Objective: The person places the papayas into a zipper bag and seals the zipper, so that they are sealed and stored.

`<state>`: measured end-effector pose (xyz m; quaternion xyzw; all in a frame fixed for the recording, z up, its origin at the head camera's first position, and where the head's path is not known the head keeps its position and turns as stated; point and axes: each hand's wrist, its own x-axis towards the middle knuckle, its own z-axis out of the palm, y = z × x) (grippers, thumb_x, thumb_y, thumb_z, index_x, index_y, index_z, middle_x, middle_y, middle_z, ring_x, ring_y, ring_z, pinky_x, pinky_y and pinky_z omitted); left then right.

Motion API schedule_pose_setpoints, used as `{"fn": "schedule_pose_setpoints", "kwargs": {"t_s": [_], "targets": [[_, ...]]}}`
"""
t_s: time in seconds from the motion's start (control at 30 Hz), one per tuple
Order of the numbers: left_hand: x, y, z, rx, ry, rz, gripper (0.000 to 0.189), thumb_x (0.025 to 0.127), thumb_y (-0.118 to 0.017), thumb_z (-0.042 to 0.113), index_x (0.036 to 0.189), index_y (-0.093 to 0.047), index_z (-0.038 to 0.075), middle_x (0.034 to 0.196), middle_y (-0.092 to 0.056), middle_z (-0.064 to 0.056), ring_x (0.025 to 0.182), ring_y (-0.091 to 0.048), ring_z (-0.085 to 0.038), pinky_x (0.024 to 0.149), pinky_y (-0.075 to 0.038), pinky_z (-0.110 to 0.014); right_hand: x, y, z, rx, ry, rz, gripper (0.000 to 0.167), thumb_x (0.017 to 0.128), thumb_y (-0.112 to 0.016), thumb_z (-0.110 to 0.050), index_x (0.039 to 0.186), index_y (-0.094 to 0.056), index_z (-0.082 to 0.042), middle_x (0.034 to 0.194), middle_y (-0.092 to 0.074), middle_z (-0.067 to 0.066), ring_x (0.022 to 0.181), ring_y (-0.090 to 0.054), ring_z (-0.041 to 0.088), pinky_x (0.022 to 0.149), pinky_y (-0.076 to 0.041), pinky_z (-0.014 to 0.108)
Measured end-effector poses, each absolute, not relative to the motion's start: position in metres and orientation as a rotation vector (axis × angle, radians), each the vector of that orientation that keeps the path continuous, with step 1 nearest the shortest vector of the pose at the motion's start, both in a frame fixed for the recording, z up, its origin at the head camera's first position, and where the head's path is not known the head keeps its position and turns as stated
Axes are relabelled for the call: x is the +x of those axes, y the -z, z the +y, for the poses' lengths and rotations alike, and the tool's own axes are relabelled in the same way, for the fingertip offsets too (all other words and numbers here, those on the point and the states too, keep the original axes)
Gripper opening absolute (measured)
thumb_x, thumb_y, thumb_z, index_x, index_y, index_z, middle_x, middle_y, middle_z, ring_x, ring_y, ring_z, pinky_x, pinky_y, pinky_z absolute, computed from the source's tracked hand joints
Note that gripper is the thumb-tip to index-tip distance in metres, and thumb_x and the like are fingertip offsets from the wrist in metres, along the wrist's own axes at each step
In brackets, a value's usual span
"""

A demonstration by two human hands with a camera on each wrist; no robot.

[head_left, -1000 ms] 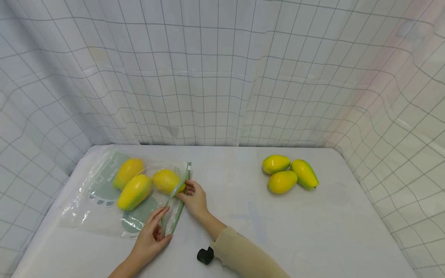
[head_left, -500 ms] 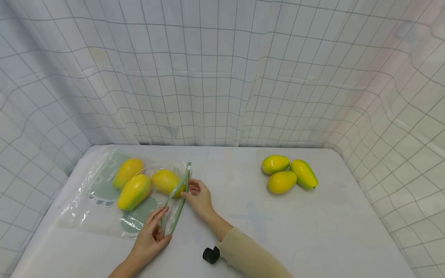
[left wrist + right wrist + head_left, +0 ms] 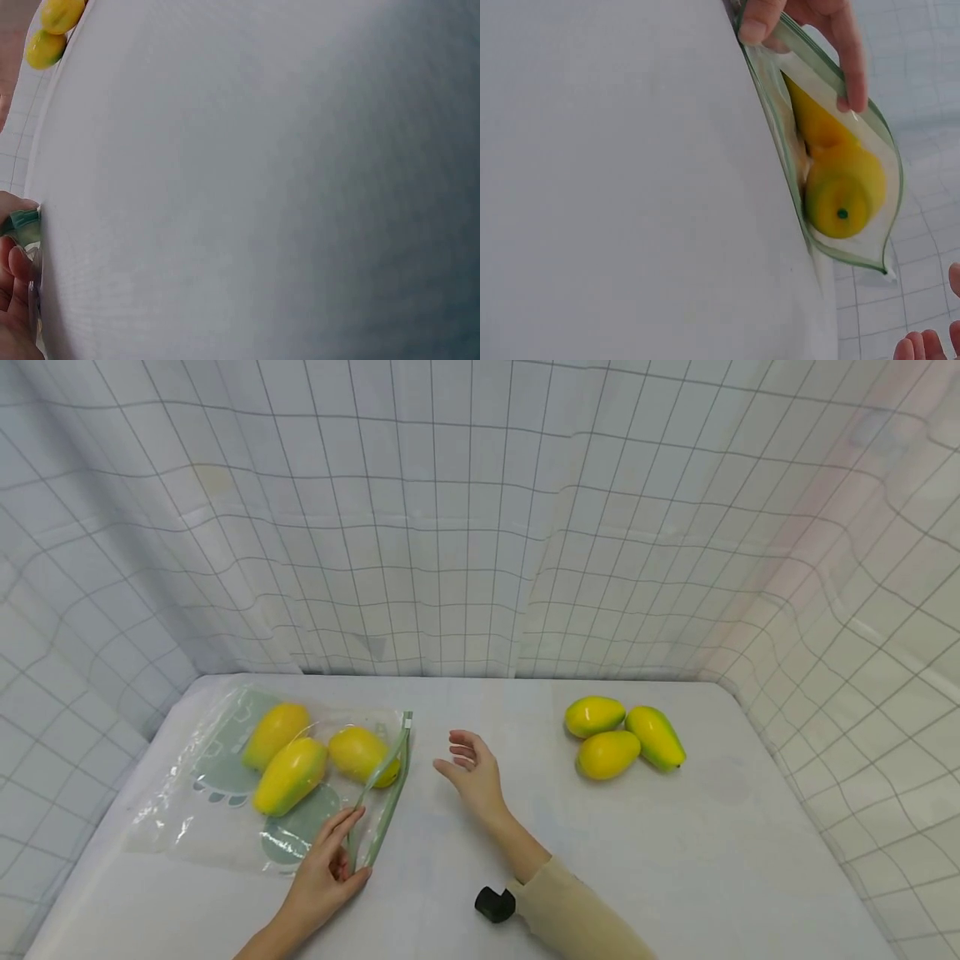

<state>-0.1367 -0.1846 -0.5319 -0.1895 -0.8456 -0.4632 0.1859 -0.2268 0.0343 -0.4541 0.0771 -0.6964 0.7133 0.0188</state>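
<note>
A clear zip bag (image 3: 387, 823) with a green seal lies on its side at the left of the table, its mouth gaping rightward. Inside are three yellow-green mango-like fruits (image 3: 291, 777), one of them (image 3: 358, 753) close to the mouth. My left hand (image 3: 318, 881) holds the near corner of the mouth, thumb on one green edge and fingers on the other. In the right wrist view the bag's rim (image 3: 897, 169) bows open around the fruit (image 3: 840, 196). My right hand (image 3: 478, 778) hovers just right of the bag, fingers loosely bent and holding nothing.
Three more such fruits (image 3: 609, 755) sit in a cluster at the table's right back. A black device (image 3: 495, 904) sits at my right sleeve (image 3: 573, 910). Grid-patterned white curtains (image 3: 465, 552) enclose the back and sides of the white table (image 3: 720, 860).
My right hand has let go of the bag's mouth edge and moved rightward, away from it. My left hand, the bag and the fruits have stayed put.
</note>
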Motion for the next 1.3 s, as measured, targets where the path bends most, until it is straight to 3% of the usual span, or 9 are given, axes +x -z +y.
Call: {"fn": "schedule_pose_setpoints", "kwargs": {"t_s": [0.2,0.43,0.67,0.9,1.13,1.3], "targets": [[-0.137,0.533,-0.185,-0.537,1.299,-2.381,0.082,0.049,-0.076,-0.02,0.125,-0.048,-0.007,0.122,-0.043,-0.014,0.05,-0.038,-0.001,0.043,-0.034,-0.011,-0.229,0.444,0.062,0.238,-2.131,-2.103,0.046,0.076,-0.068,0.005,0.118,-0.049,0.008,0.116,-0.052,0.022,0.107,-0.051,0.035,0.095,-0.04,0.048],[-0.137,0.533,-0.185,-0.536,1.296,-2.389,0.083,0.05,-0.076,-0.019,0.126,-0.047,-0.006,0.123,-0.042,-0.015,0.05,-0.038,-0.002,0.043,-0.034,-0.011,-0.233,0.436,0.098,0.191,-2.029,-2.073,0.051,0.078,-0.068,0.002,0.123,-0.045,0.009,0.118,-0.051,0.022,0.11,-0.048,0.038,0.097,-0.038,0.048],[-0.137,0.533,-0.185,-0.535,1.299,-2.396,0.083,0.05,-0.076,-0.019,0.126,-0.047,-0.006,0.123,-0.042,-0.015,0.05,-0.038,-0.002,0.043,-0.034,-0.011,-0.244,0.449,0.139,0.075,-2.0,-1.98,0.053,0.078,-0.069,-0.002,0.125,-0.045,0.002,0.119,-0.052,0.013,0.112,-0.049,0.027,0.099,-0.038,0.04],[-0.136,0.532,-0.185,-0.533,1.291,-2.396,0.084,0.05,-0.076,-0.019,0.127,-0.047,-0.004,0.122,-0.042,-0.015,0.05,-0.038,-0.001,0.043,-0.034,-0.011,-0.246,0.445,0.176,-0.033,-1.963,-1.87,0.055,0.077,-0.067,0.006,0.126,-0.042,0.007,0.121,-0.048,0.02,0.111,-0.046,0.031,0.096,-0.04,0.038],[-0.137,0.533,-0.185,-0.544,1.293,-2.376,0.084,0.049,-0.076,-0.019,0.127,-0.047,-0.005,0.122,-0.042,-0.014,0.05,-0.038,-0.001,0.043,-0.034,-0.011,-0.242,0.443,0.212,-0.161,-1.892,-1.909,0.056,0.079,-0.068,0.0,0.128,-0.041,0.002,0.115,-0.049,0.0,0.114,-0.043,0.027,0.101,-0.034,0.038],[-0.137,0.533,-0.184,-0.54,1.306,-2.366,0.086,0.049,-0.076,-0.02,0.128,-0.048,-0.003,0.123,-0.043,-0.014,0.05,-0.038,-0.002,0.042,-0.034,-0.011,-0.24,0.449,0.237,-0.242,-1.779,-1.925,0.056,0.079,-0.068,-0.001,0.129,-0.042,0.0,0.119,-0.048,0.005,0.113,-0.045,0.025,0.099,-0.036,0.037]]}}
